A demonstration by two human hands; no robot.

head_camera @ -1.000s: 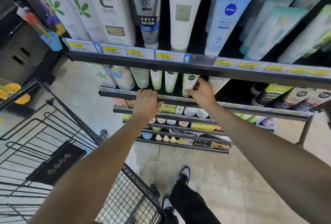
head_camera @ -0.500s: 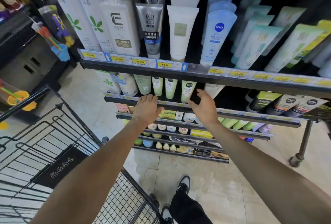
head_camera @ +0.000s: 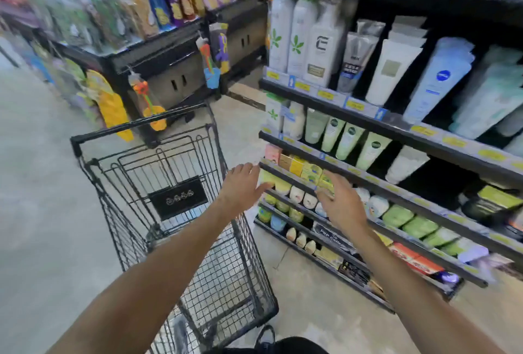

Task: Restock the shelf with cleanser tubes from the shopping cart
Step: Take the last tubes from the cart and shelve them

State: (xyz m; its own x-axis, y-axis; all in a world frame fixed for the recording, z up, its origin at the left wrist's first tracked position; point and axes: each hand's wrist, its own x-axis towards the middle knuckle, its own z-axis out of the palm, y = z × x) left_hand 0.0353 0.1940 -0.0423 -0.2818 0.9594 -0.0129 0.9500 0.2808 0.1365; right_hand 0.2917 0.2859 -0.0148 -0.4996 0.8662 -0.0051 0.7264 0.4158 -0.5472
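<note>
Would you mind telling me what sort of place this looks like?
Most likely a supermarket aisle: tiered shelves with yellow price labels hold rows of cleanser tubes, and a black wire shopping cart stands beside them.

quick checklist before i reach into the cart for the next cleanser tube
1. Left hand free, fingers spread, holding nothing: ok.
2. Right hand free, holding nothing: ok.
3. Black wire shopping cart close by, below the left hand: ok.
4. Tubes left in the cart basket: cannot tell, the view is blurred and the arm covers part of it.
5. Gap on the shelf beside the pale green cleanser tubes: ok, a dark space shows to their right.
</note>
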